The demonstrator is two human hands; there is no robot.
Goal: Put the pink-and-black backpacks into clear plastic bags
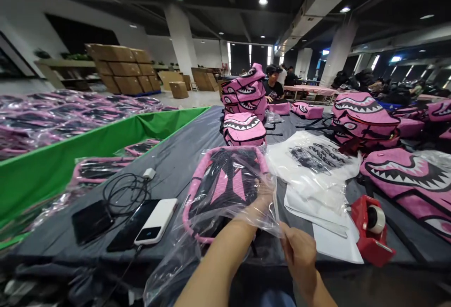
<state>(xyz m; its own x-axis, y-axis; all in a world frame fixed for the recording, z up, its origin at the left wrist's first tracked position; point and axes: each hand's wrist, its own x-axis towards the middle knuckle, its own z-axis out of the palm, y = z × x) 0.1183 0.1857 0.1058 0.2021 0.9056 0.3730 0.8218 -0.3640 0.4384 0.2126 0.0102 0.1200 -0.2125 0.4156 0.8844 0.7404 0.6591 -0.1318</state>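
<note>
A pink and black backpack [225,180] lies back-side up on the dark table [183,156], partly inside a clear plastic bag [211,222]. My left hand [259,206] is pushed inside the bag's mouth against the backpack; its fingers are blurred behind the film. My right hand [299,250] pinches the bag's open edge at the near right, fingers closed on the plastic.
A red tape dispenser [371,229] sits right of my hands beside a stack of printed plastic bags [317,166]. Phones, a white power bank [157,220] and cables lie left. Pink shark-mouth backpacks [362,119] pile up ahead and right. A person [273,83] sits at the far end. A green bin [70,156] of bagged packs stands left.
</note>
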